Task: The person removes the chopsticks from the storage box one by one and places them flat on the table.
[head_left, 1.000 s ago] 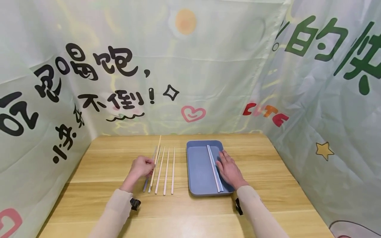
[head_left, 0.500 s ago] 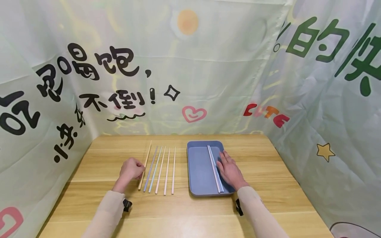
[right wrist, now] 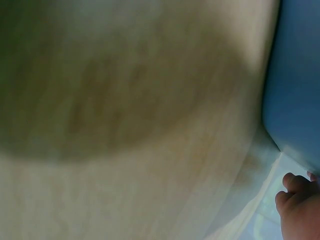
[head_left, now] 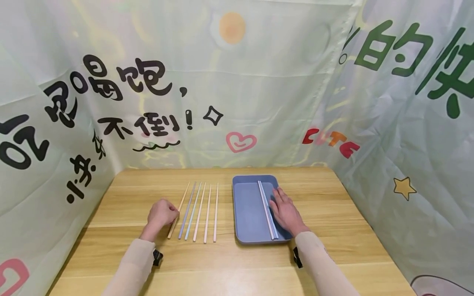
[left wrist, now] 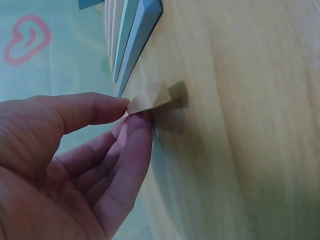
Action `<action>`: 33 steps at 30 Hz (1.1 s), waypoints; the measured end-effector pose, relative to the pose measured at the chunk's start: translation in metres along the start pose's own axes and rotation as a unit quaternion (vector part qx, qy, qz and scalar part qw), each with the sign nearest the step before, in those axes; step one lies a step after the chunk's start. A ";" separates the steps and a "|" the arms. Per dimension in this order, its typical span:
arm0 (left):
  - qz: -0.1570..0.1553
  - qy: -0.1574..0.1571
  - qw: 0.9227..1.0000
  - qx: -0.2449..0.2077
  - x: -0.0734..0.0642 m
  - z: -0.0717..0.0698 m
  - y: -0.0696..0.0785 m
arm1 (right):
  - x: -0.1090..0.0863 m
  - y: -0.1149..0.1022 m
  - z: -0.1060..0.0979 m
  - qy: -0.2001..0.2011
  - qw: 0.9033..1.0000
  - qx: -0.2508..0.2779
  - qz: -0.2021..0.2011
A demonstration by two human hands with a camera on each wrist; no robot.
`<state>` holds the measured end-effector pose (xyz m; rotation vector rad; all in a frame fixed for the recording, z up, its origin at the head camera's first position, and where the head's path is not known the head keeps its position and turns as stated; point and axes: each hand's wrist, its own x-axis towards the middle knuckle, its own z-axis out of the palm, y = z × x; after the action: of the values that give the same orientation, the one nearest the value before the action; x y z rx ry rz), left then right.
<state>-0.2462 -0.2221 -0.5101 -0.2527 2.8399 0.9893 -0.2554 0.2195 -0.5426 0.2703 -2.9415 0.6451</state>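
My left hand (head_left: 161,214) pinches a tan chopstick (head_left: 183,197) between thumb and fingers, at the left end of a row of chopsticks. In the left wrist view the near end of that tan chopstick (left wrist: 150,97) juts past the fingertips, close over the wood. Just right of it lie a purple-blue chopstick (head_left: 187,210), a light blue chopstick (head_left: 193,210) and several pale pink chopsticks (head_left: 207,213), spaced apart. My right hand (head_left: 286,211) rests with straight fingers on the right side of a blue-grey tray (head_left: 247,209). Inside the tray, pale chopsticks (head_left: 264,205) lie side by side near those fingers.
The wooden table (head_left: 222,267) carries everything. Printed cloth (head_left: 200,90) hangs behind it and along both sides. A strip of bare table separates the chopstick row from the tray.
My left hand has carried the tan chopstick left from over the row and lowered it beside the purple-blue one, its far end dropping. My right hand and the tray have stayed put.
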 end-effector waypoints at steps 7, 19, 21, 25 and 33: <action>0.003 0.002 1.000 -0.004 0.001 0.001 -0.001 | 0.001 -0.001 -0.002 0.003 1.000 -0.002 0.001; 0.089 0.060 0.993 -0.039 0.001 0.008 0.033 | 0.000 0.000 -0.003 -0.002 1.000 -0.002 0.001; 0.098 0.057 0.991 -0.070 0.000 0.013 0.047 | 0.000 0.000 -0.002 0.001 1.000 -0.002 0.000; 0.106 0.035 0.985 -0.131 -0.003 0.023 0.073 | 0.000 0.000 -0.001 0.000 1.000 -0.005 0.001; 0.135 0.022 0.973 -0.185 -0.006 0.046 0.106 | -0.001 -0.001 0.000 -0.004 1.000 0.002 0.006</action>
<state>-0.2588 -0.1110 -0.4814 0.0842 2.7564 1.5865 -0.2546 0.2192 -0.5424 0.2553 -2.9530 0.6523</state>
